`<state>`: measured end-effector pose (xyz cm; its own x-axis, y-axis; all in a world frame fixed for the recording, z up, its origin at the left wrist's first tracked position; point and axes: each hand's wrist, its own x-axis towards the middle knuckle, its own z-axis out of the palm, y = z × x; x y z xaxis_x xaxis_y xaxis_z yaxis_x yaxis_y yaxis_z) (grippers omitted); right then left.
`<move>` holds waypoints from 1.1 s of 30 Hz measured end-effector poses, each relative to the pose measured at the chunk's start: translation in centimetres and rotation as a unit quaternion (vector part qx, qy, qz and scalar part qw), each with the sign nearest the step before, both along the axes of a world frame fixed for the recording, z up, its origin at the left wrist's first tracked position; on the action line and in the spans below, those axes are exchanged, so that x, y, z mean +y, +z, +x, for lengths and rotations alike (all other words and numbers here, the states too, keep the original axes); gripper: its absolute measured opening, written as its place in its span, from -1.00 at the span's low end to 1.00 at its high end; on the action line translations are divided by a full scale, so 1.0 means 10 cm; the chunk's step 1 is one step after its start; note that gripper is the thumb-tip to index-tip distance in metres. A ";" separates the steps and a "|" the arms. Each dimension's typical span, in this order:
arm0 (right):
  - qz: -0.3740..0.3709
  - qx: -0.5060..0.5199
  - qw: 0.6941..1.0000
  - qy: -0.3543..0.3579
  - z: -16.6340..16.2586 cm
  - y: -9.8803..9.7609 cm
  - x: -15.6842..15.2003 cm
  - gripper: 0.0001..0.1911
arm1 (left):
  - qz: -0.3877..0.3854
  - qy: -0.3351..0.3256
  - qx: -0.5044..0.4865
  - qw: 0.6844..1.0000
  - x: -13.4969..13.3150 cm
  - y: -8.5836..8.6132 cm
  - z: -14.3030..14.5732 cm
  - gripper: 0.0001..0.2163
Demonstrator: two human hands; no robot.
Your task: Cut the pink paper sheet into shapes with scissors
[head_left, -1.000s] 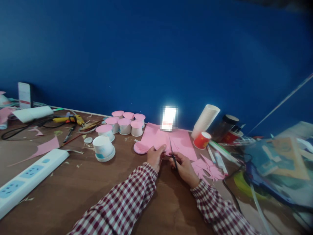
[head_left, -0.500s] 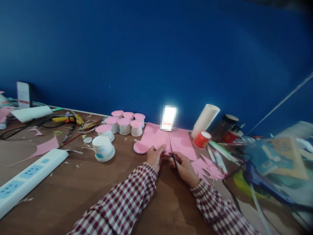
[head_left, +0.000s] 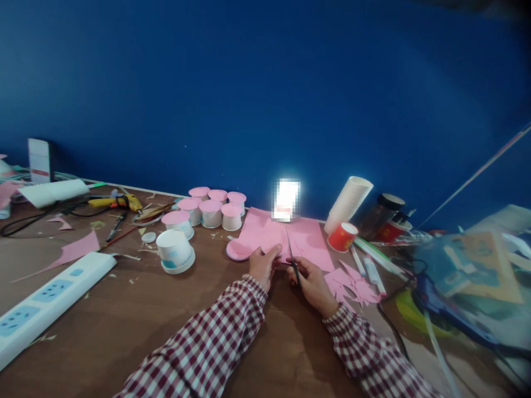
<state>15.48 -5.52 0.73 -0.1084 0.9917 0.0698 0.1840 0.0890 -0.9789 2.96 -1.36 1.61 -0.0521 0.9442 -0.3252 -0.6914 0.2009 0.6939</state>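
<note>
Nothing moved since a second ago: left hand (head_left: 262, 266) pinches pink paper (head_left: 309, 239) by the counter's (head_left: 124, 320) back edge, right hand (head_left: 314, 283) closed round scissors (head_left: 292, 260) mid-cut.

Both forearms, in red-and-white checked sleeves, reach forward from the lower edge and converge toward the middle, so the 2 hands sit close side by side. The left hand (head_left: 263, 266) lies knuckles up, fingers curled and thumb pinched against them. The right hand (head_left: 314, 286) is closed in a grip, thumb on top, wrist bent slightly inward.
</note>
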 end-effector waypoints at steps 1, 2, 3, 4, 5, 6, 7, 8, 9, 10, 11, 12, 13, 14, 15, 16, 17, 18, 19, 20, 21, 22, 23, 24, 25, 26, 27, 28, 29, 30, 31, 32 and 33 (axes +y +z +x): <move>0.001 -0.001 1.000 -0.001 0.00 0.00 0.00 -0.60 | 0.000 0.000 0.001 1.000 0.00 0.00 0.00 -0.74; 0.000 -0.002 1.000 -0.001 0.00 0.00 0.00 -0.60 | -0.001 0.000 0.001 1.000 0.00 0.00 0.00 -0.74; 0.000 -0.003 1.000 -0.002 0.00 0.00 0.00 -0.60 | -0.001 0.000 0.002 1.000 0.00 0.00 0.00 -0.74; 0.000 -0.002 1.000 -0.002 0.00 -0.01 0.00 -0.61 | -0.001 0.001 0.003 1.000 0.00 0.00 0.00 -0.74; 0.000 -0.001 1.000 -0.003 0.00 -0.01 0.00 -0.61 | 0.000 0.000 0.004 1.000 0.00 -0.01 0.00 -0.75; 0.000 0.000 1.000 -0.002 0.00 -0.01 0.01 -0.61 | 0.001 -0.001 0.005 1.000 0.00 -0.01 0.00 -0.75; 0.001 0.001 1.000 0.000 0.00 -0.02 0.01 -0.61 | 0.001 -0.002 0.006 1.000 0.00 -0.01 0.00 -0.75; 0.003 0.001 1.000 0.001 0.00 -0.02 0.01 -0.61 | 0.001 -0.002 0.007 1.000 0.00 -0.01 0.00 -0.75; 0.004 0.000 1.000 0.003 0.01 -0.02 0.01 -0.61 | 0.000 -0.002 0.007 1.000 0.00 0.00 0.00 -0.76; 0.005 -0.002 1.000 0.004 0.01 -0.03 0.01 -0.61 | -0.001 -0.002 0.008 1.000 0.00 0.00 0.00 -0.76; 0.005 -0.005 1.000 0.005 0.01 -0.03 0.01 -0.61 | -0.002 0.000 0.009 1.000 0.00 0.00 0.00 -0.76; 0.005 -0.007 1.000 0.004 0.01 -0.03 0.01 -0.61 | -0.003 0.001 0.009 1.000 0.00 0.00 0.00 -0.76; 0.006 -0.008 1.000 0.003 0.01 -0.02 0.01 -0.60 | -0.004 0.002 0.008 1.000 0.00 0.01 0.00 -0.76; 0.007 -0.010 1.000 0.003 0.02 -0.02 0.01 -0.59 | -0.004 0.001 0.007 1.000 0.00 0.01 0.00 -0.76; 0.008 -0.011 1.000 0.002 0.02 -0.02 0.01 -0.59 | -0.003 0.001 0.007 1.000 -0.01 0.01 0.00 -0.75; 0.009 -0.011 1.000 0.001 0.02 -0.02 0.00 -0.58 | -0.002 0.000 0.006 1.000 -0.01 0.01 0.00 -0.75; 0.010 -0.011 1.000 0.001 0.02 -0.02 0.00 -0.58 | -0.001 -0.001 0.006 1.000 -0.01 0.01 0.00 -0.75; 0.009 -0.011 1.000 0.001 0.02 -0.02 0.00 -0.59 | -0.001 -0.002 0.007 1.000 -0.01 0.02 0.00 -0.76; 0.007 -0.010 1.000 0.001 0.02 -0.02 0.00 -0.59 | -0.001 -0.002 0.008 1.000 -0.01 0.02 0.00 -0.76; 0.004 -0.009 1.000 0.001 0.02 -0.02 0.00 -0.59 | -0.001 -0.002 0.008 1.000 -0.01 0.01 0.00 -0.76; 0.002 -0.007 1.000 0.000 0.02 -0.02 0.00 -0.59 | -0.001 -0.002 0.009 1.000 -0.01 0.01 0.00 -0.76; 0.001 -0.006 1.000 -0.001 0.02 -0.02 0.00 -0.59 | -0.002 -0.002 0.010 1.000 -0.01 0.01 0.00 -0.76; 0.001 -0.006 1.000 -0.001 0.02 -0.02 0.00 -0.59 | -0.002 -0.003 0.011 1.000 -0.01 0.01 0.00 -0.76; 0.003 -0.007 1.000 -0.002 0.02 -0.02 0.00 -0.59 | -0.002 -0.004 0.013 1.000 -0.01 0.01 0.00 -0.76; 0.006 -0.007 1.000 -0.001 0.02 -0.02 0.00 -0.59 | -0.003 -0.005 0.015 1.000 -0.01 0.01 0.00 -0.76; 0.009 -0.006 1.000 -0.001 0.02 -0.02 0.00 -0.59 | -0.003 -0.006 0.016 1.000 -0.01 0.01 0.00 -0.75; 0.010 -0.004 1.000 -0.001 0.01 -0.01 0.00 -0.59 | -0.002 -0.007 0.017 1.000 -0.01 0.00 0.00 -0.75; 0.009 -0.002 1.000 0.000 0.01 -0.01 0.00 -0.58 | -0.001 -0.008 0.017 1.000 -0.01 0.00 0.00 -0.75; 0.006 0.001 1.000 0.000 0.01 0.00 0.00 -0.58 | 0.000 -0.010 0.017 1.000 -0.01 0.00 0.00 -0.76; 0.003 0.005 1.000 0.000 0.00 0.00 -0.01 -0.58 | 0.001 -0.011 0.016 1.000 -0.01 0.00 0.00 -0.76; 0.000 0.008 1.000 0.000 0.00 0.01 -0.01 -0.57 | 0.002 -0.012 0.016 1.000 -0.01 0.00 0.00 -0.76; -0.002 0.012 1.000 0.000 0.00 0.01 -0.01 -0.57 | 0.003 -0.012 0.016 1.000 0.00 0.00 0.00 -0.76; -0.004 0.015 1.000 0.000 0.00 0.01 -0.01 -0.57 | 0.003 -0.011 0.016 1.000 0.00 0.00 0.00 -0.76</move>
